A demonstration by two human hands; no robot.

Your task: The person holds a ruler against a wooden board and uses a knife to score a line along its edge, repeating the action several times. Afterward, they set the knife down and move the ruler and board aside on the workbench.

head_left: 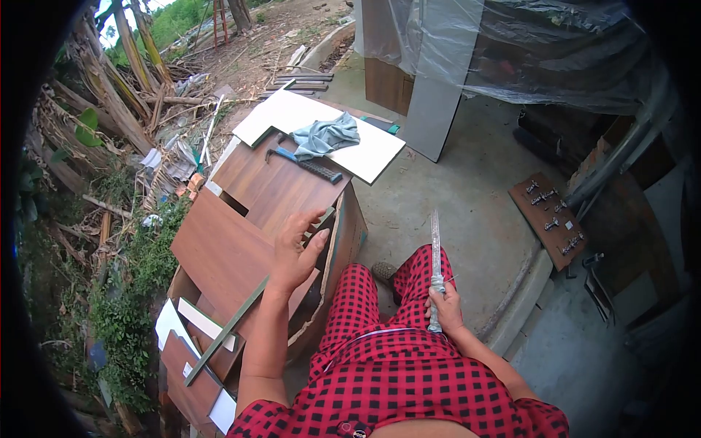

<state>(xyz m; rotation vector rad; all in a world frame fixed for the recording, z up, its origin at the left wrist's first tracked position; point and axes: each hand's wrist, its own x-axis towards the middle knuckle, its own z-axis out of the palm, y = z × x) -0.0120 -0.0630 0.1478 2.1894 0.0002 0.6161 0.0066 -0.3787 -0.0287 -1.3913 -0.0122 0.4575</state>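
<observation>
A brown wooden cabinet (241, 241) is seen lying on its side on the concrete floor (467, 212), its flat upper panel serving as a worktop. Across the far corner of that worktop a white board (365, 157) is laid, overhanging the edge. On the board a crumpled grey-blue cloth (326, 135) is heaped, and just beside it, half on the brown panel, a hammer (307, 164) with a dark ribbed grip is placed. Against the near left edge a long thin green strip (226, 332) is leaned diagonally over small white and brown offcuts (191, 343). Well apart, on the floor to the right, a small brown board (549, 219) carrying metal fittings is seen. A sheet of clear plastic (511, 51) is hung over furniture at the back.

The left hand (296, 252) is rested on the worktop near its right edge, fingers released and spread over the panel. The right hand (444, 305) is clenched around the lower end of a long metal file (436, 255), which is held upright above the red checked trousers (387, 321), clear of the worktop.
</observation>
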